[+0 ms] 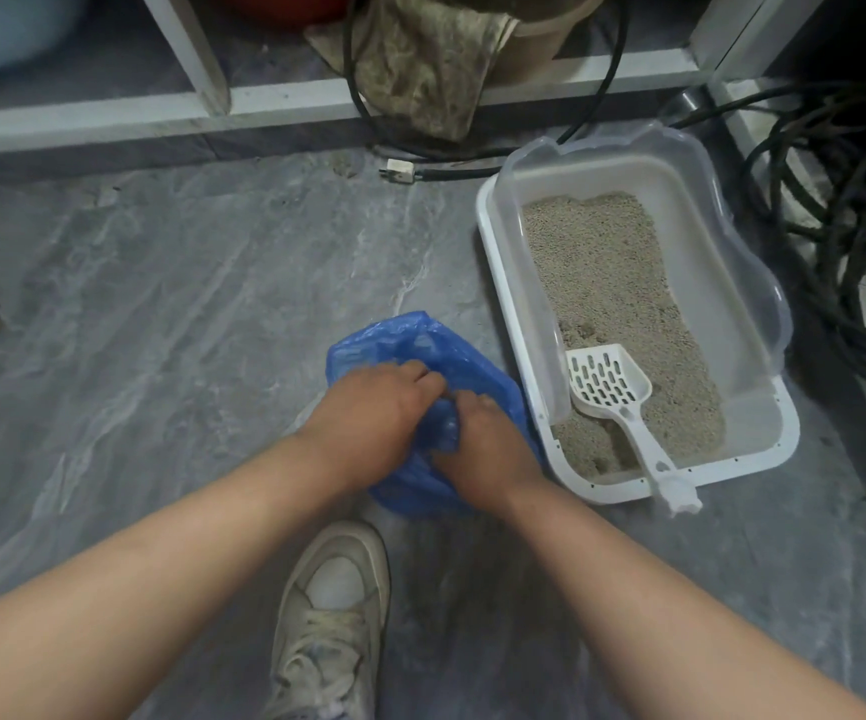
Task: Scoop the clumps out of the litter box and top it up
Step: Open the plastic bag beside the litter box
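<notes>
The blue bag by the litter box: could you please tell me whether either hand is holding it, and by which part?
Both are: the left hand and right hand grip the blue plastic bag at its bunched-up middle, on the floor.

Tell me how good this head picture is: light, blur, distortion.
Head view: dim, flat indoor light with no hard glare; the litter box, scoop and blue bag held by both hands, left and right, read sharply; wide-angle bending curves the white frame at top; the corners darken, the cables nearly lost in shadow.
</notes>
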